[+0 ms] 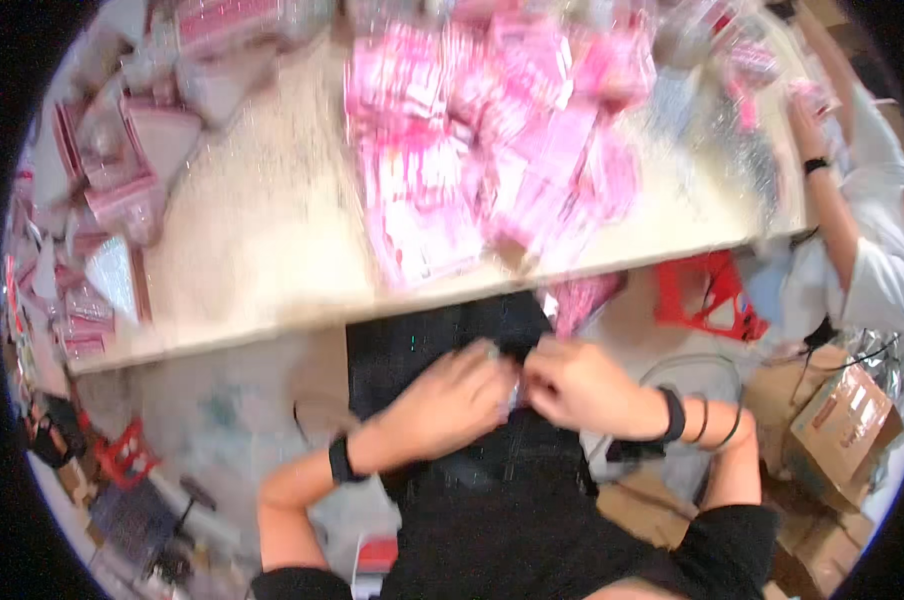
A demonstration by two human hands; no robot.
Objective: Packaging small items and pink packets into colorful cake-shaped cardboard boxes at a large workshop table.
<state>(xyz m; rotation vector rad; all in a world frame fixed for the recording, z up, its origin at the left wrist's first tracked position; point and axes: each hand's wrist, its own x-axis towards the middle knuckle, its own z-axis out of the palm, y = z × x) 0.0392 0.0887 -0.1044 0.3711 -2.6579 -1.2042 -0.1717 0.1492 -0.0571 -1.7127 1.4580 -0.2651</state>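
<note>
Grip security is the chief concern. Right hand (592,392) is curled closed, apparently pinching a small item (517,388) between thumb and fingers; left hand (459,397) is loosely bent, fingertips at the same item, though blur prevents telling whether they hold it. The item lies between the two hands, above the wearer's black clothing (492,470) and short of the table (252,230). Should the pinch slacken, or the hands pull unevenly, it could drop to the lap or the floor (242,400), since no worktop lies beneath. Heaped pink packets (422,160) reach close to the near table edge; a knock from an arm could, in my judgement, slide the lowest off. Another pink bundle (584,300) shows just past that edge, its support unclear.
</note>
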